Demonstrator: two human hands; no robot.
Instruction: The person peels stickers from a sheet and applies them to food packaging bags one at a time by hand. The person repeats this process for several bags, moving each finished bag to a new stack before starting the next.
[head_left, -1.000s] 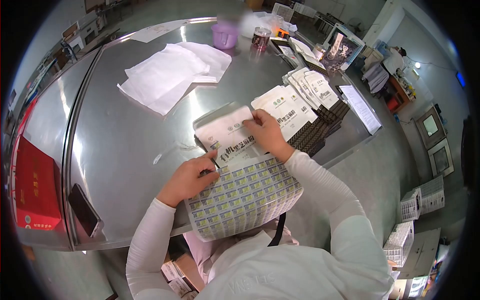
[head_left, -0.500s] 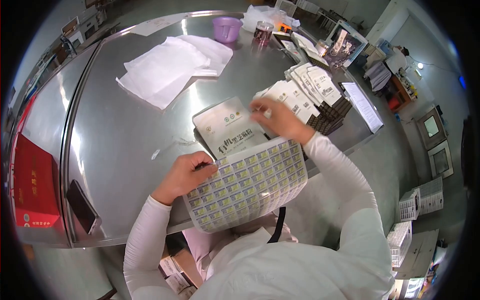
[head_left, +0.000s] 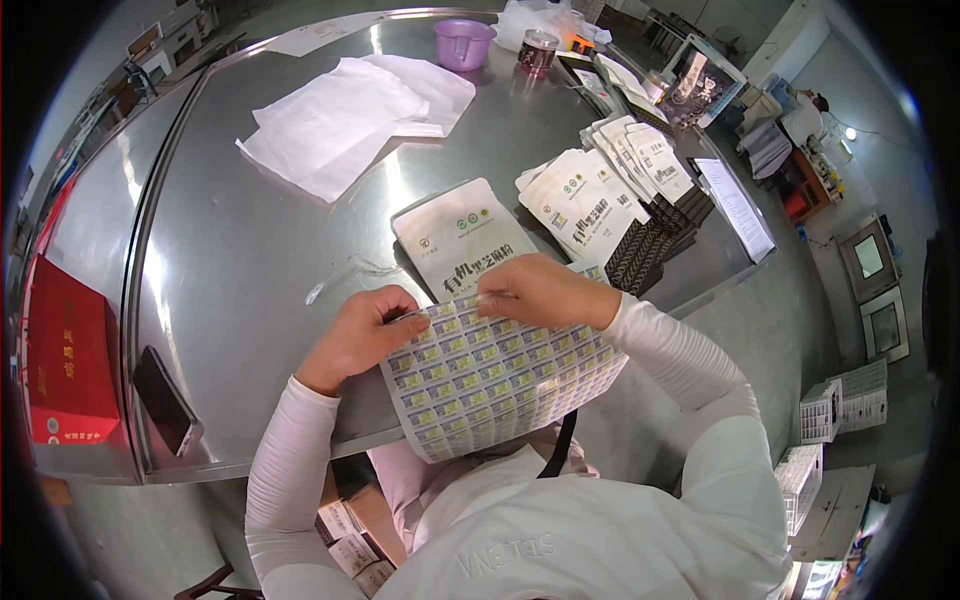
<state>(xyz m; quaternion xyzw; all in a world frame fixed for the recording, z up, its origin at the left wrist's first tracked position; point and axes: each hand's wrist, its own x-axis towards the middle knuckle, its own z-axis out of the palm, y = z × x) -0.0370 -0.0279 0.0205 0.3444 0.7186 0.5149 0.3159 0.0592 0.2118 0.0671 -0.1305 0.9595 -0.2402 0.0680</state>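
A sheet of small printed stickers [head_left: 500, 385], in rows of yellow-green and blue, hangs over the table's front edge toward my lap. My left hand [head_left: 368, 335] pinches its upper left corner between thumb and fingers. Closed at the sheet's upper edge, my right hand [head_left: 548, 292] has its fingertips pressed on the sticker rows; whether a single sticker is between them is hidden. Just beyond both hands, a white pouch [head_left: 450, 222] with black Chinese lettering lies flat, its lower part covered by the sheet and my right hand.
Several similar pouches [head_left: 575, 200] lie fanned in a pile to the right, beside a printed paper [head_left: 735, 210]. White sheets [head_left: 335, 130], a purple basin [head_left: 464, 45] and a jar [head_left: 537, 52] stand farther back. A phone [head_left: 165, 405] and red bag [head_left: 70, 365] lie left.
My right hand has come down and left from beside the pouch pile to the sticker sheet's upper edge, its fingers closing there. My left hand keeps its grip on the corner.
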